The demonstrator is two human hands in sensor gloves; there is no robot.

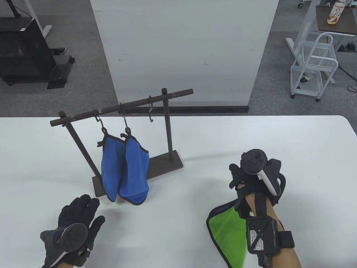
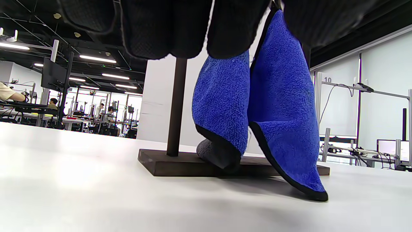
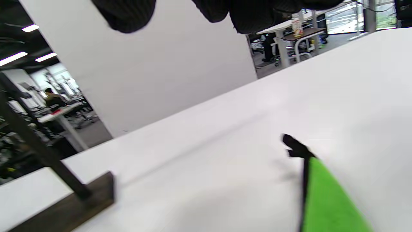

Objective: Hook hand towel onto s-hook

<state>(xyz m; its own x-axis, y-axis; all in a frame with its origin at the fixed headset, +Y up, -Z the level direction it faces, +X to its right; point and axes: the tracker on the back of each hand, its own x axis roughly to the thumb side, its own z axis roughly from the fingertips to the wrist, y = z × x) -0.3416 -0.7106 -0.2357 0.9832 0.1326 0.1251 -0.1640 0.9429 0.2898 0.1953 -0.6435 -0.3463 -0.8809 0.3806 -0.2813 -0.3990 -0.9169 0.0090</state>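
1. Two blue towels, one (image 1: 110, 167) beside the other (image 1: 135, 174).
2. One green towel (image 1: 227, 231).
3. Three S-hooks: (image 1: 98, 116), (image 1: 124, 118), (image 1: 151, 109).
4. One rack (image 1: 167, 127).
5. Two gloved hands, left hand (image 1: 75, 226) and right hand (image 1: 255, 178).

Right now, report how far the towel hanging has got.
Done: two blue towels hang from s-hooks on the rack. In hand: nothing; the right hand hovers over the green towel lying on the table, the left hand rests nearby. Left: hang it on the free s-hook.
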